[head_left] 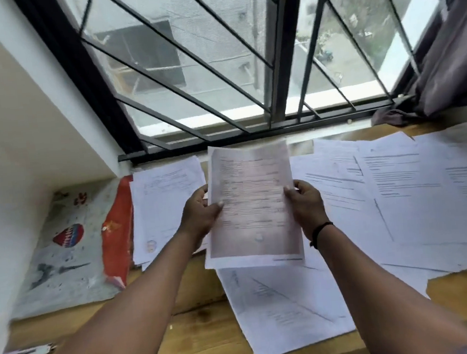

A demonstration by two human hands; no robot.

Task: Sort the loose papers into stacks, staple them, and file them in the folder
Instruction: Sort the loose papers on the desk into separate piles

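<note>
Printed white paper sheets (253,203), thin bundle, raised above wooden desk (201,337) at centre. Your left hand (202,216) pinches 9 o'clock edge, your right hand (304,204) pinches 3 o'clock edge. Loose white papers (397,190) spread at 3 o'clock; neater white stack (161,205) at 9; red-edged patterned folder (91,240) beyond.

The left hand (201,213) and the right hand (303,203) are gripping a printed sheet (253,203) by its side edges, holding it above the wooden table (206,331). Loose papers (397,190) are lying spread beneath, a red folder (117,229) sitting at the left.
</note>
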